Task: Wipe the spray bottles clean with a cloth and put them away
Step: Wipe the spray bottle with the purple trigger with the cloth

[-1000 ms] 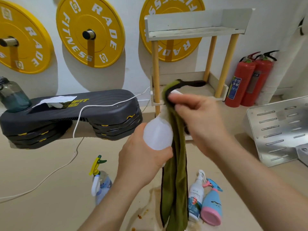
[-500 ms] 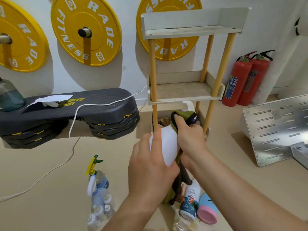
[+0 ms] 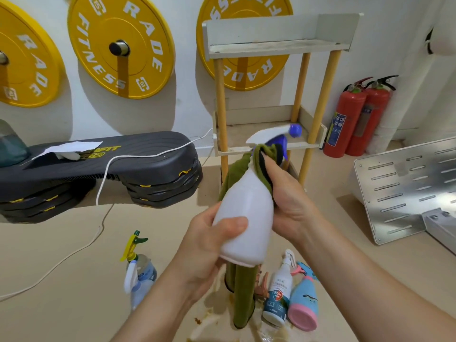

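Currently we hold the white spray bottle (image 3: 243,218) tilted in front of the shelf rack (image 3: 271,28), its nozzle level with the rack's middle shelf. Our left hand (image 3: 209,245) grips the lower body. Our right hand (image 3: 288,201) clasps the green cloth (image 3: 243,292) against the neck (the free end hangs below the base). On the floor before the rack, a labelled bottle (image 3: 276,299) and a pink-and-blue bottle (image 3: 304,304) lie just beside each other.
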Motion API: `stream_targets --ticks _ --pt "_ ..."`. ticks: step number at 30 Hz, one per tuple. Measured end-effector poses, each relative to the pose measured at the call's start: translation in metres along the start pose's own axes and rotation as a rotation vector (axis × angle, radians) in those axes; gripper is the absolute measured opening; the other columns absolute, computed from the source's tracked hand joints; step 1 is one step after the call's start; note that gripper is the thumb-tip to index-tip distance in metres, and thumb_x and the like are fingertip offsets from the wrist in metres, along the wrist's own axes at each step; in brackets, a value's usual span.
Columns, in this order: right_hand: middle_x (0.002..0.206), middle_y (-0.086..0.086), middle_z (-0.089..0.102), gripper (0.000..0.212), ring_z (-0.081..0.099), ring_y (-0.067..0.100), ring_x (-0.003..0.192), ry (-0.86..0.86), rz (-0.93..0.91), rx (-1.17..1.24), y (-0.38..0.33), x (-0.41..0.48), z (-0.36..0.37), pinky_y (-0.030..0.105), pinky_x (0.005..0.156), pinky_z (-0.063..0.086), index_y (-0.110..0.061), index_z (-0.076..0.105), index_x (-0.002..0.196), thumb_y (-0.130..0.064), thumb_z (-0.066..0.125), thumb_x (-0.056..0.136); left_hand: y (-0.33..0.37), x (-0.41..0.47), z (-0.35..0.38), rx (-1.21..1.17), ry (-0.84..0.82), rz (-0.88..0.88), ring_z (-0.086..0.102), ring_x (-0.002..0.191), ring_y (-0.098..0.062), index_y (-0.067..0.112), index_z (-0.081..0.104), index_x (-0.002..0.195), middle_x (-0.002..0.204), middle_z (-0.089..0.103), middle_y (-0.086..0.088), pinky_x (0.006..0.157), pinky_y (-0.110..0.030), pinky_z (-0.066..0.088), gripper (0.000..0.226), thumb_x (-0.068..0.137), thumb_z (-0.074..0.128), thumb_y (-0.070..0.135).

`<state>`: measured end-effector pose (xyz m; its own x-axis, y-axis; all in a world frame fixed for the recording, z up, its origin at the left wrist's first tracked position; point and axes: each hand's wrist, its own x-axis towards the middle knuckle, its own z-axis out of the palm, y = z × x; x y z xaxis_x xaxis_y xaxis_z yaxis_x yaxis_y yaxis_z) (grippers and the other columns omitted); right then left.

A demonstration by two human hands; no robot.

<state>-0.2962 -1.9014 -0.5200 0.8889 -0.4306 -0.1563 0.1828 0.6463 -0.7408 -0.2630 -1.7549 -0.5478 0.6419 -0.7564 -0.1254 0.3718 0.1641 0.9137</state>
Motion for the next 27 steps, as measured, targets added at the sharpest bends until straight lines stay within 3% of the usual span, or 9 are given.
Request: stream_targets --ticks 2,5,10,14,16,18,21,24,27 --pt "0.082 0.008 0.073 0.018 0.070 0.019 0.074 -0.155 0.026 0.079 -0.007 -0.003 0.002 0.037 0.082 0.057 -0.012 0.076 0.085 -0.026 0.065 0.085 -0.003 -0.005 -0.004 -0.382 -0.245 -0.185 0.069 0.091 -0.035 0.004 0.069 0.118 0.109 0.068 -0.024 0.072 -0.043 0.059 0.075 0.052 0.086 0.035" --pt "0.082 0.006 0.073 0.016 0.071 0.018 0.076 -0.261 0.027 0.056 -0.013 -0.005 0.008 0.036 0.084 0.057 -0.013 0.077 0.081 -0.027 0.070 0.081 -0.004 -0.008 -0.009 -0.536 -0.513 -0.242 0.062 0.111 -0.041 -0.001 0.047 0.142 0.128 0.058 -0.028 0.092 -0.051 0.052 0.077 0.080 0.069 0.039" --pt "0.083 0.010 0.074 0.019 0.070 0.026 0.077 0.167 -0.160 -0.072 -0.024 -0.002 0.014 0.046 0.081 0.059 -0.009 0.073 0.093 -0.026 0.076 0.083 0.012 0.000 -0.004 -0.062 0.056 -0.074 0.069 0.103 -0.027 0.021 0.059 0.130 0.123 0.068 -0.010 0.071 -0.046 0.058 0.071 0.069 0.076 0.053" --pt "0.081 0.007 0.076 0.018 0.071 0.024 0.075 0.308 -0.247 -0.120 -0.012 -0.003 0.013 0.041 0.074 0.061 -0.012 0.074 0.092 -0.027 0.077 0.085 -0.002 -0.001 0.007 0.427 0.270 0.143 0.064 0.102 -0.016 0.039 0.052 0.120 0.115 0.061 0.007 0.075 -0.038 0.060 0.083 0.044 0.082 0.057" --pt "0.085 0.010 0.075 0.022 0.070 0.024 0.076 0.275 -0.202 -0.092 -0.010 -0.002 0.013 0.042 0.078 0.060 -0.011 0.073 0.091 -0.032 0.075 0.085 -0.005 0.003 0.007 0.258 0.247 0.113 0.068 0.095 -0.020 0.031 0.058 0.119 0.114 0.067 -0.002 0.068 -0.035 0.059 0.081 0.045 0.079 0.054" --pt "0.098 0.014 0.075 0.040 0.071 0.026 0.084 0.205 -0.117 -0.033 -0.013 0.001 0.008 0.046 0.085 0.059 -0.008 0.072 0.102 -0.041 0.074 0.079 0.000 -0.001 0.011 -0.115 0.132 -0.088 0.070 0.077 -0.030 0.016 0.064 0.119 0.106 0.071 -0.019 0.059 -0.036 0.058 0.077 0.051 0.077 0.050" --pt "0.109 0.015 0.072 0.062 0.068 0.028 0.095 0.054 0.005 0.087 -0.015 0.002 0.000 0.047 0.093 0.055 -0.007 0.066 0.123 -0.046 0.072 0.075 0.005 -0.009 0.017 -0.307 -0.024 -0.319 0.062 0.055 -0.032 0.000 0.071 0.109 0.089 0.065 -0.031 0.050 -0.031 0.055 0.075 0.062 0.067 0.058" --pt "0.114 0.014 0.071 0.055 0.068 0.029 0.103 -0.005 0.013 0.089 -0.018 0.001 -0.003 0.048 0.100 0.052 -0.007 0.066 0.124 -0.042 0.068 0.080 0.012 -0.009 0.018 -0.236 -0.005 -0.315 0.064 0.058 -0.032 0.001 0.071 0.109 0.087 0.067 -0.029 0.052 -0.033 0.057 0.074 0.063 0.065 0.059" --pt "0.102 0.014 0.075 0.035 0.071 0.028 0.091 0.125 -0.063 -0.044 -0.021 -0.001 0.002 0.048 0.090 0.058 -0.008 0.069 0.109 -0.036 0.069 0.088 0.012 -0.004 0.015 0.112 0.162 -0.092 0.072 0.077 -0.025 0.024 0.062 0.118 0.101 0.072 -0.011 0.064 -0.038 0.061 0.072 0.055 0.076 0.057"
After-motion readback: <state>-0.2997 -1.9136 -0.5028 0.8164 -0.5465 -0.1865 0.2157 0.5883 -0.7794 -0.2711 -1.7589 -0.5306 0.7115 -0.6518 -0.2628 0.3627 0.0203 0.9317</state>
